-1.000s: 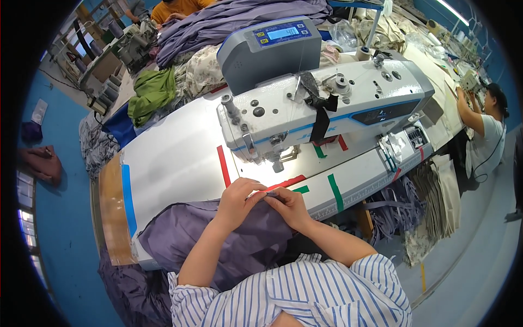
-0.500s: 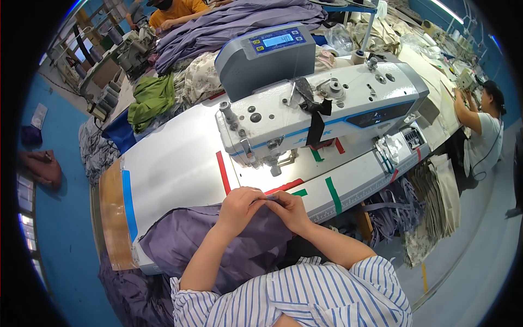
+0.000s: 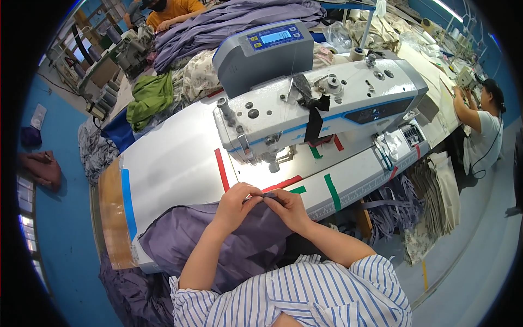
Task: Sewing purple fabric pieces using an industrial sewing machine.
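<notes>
A purple fabric piece [image 3: 185, 234] drapes over the front edge of the white sewing table and down across my lap. Its edge is pinched between the fingers of my left hand [image 3: 238, 204] and my right hand [image 3: 289, 207], which meet at the table's front edge. Both hands are closed on the cloth, fingertips almost touching; the exact fold between them is too small to make out. Just beyond them stands the white sewing machine [image 3: 321, 109], its lit needle area [image 3: 274, 166] holding no cloth.
Red tape [image 3: 222, 169] and green tape [image 3: 332, 192] mark the tabletop. A tray of small tools [image 3: 384, 150] sits at the right. Fabric strips [image 3: 392, 210] hang below. Purple cloth [image 3: 229, 27] and green cloth [image 3: 150, 101] are heaped behind. Two people work farther off.
Both hands have shifted very slightly, still pinching the fabric edge together. The view has moved a little; the cloth and the machine otherwise look the same.
</notes>
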The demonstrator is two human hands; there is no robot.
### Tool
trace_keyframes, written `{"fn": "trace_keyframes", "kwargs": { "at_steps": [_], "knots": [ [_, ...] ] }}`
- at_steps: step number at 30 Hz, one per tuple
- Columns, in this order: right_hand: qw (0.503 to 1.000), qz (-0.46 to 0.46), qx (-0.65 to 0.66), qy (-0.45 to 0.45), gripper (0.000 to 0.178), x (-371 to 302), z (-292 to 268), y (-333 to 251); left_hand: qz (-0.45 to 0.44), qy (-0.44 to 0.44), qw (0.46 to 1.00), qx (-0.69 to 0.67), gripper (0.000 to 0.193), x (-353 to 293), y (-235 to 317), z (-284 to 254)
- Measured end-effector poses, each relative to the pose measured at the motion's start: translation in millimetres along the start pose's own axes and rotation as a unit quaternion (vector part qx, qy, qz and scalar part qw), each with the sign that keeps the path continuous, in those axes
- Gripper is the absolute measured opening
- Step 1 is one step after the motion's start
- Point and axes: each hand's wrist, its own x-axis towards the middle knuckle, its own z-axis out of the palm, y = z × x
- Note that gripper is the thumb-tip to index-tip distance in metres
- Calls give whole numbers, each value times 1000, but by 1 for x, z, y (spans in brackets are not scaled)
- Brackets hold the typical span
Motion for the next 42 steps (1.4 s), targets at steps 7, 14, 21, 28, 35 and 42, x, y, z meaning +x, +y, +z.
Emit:
{"fn": "trace_keyframes", "kwargs": {
  "at_steps": [7,14,21,28,35,42],
  "knots": [
    [999,-2,37,11,12,3,2,2,15,3,1000,10,11,2,-2,0],
    [998,-2,60,19,11,1,4,7,-16,-3,1000,12,12,-3,0,2],
    [998,-14,49,30,10,-7,6,7,-22,0,1000,2,10,-8,-4,7],
    [999,-8,6,33,11,2,2,-6,-19,1,1000,-18,10,-2,-2,-4],
    [998,-21,51,27,11,1,4,7,-11,-11,998,-53,15,-4,-3,-2],
    [999,-29,-16,5,17,-19,5,-12,5,19,1000,-17,13,-12,8,-6]
  ]
}}
